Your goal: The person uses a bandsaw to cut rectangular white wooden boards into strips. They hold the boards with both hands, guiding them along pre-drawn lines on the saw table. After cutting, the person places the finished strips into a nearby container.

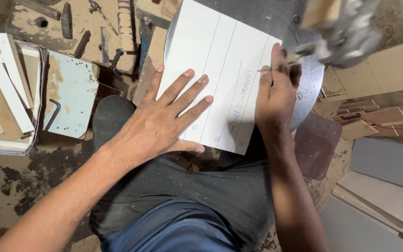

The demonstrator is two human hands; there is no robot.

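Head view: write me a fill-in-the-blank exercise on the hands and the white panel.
1. The left hand lies flat, fingers spread, on the ____ panel.
2. The panel rests on a round ____ table.
3. The right hand grips the panel's ____ edge.
4. The lines drawn on the panel are ____ in colour.

Missing words: white; metal; right; blue

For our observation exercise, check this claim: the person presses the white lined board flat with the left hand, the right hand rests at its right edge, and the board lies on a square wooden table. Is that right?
Not quite. The head view shows the white lined board lying on a round metal table, not a square wooden one. The rest holds: the left hand presses it flat, and the right hand rests at its right edge.
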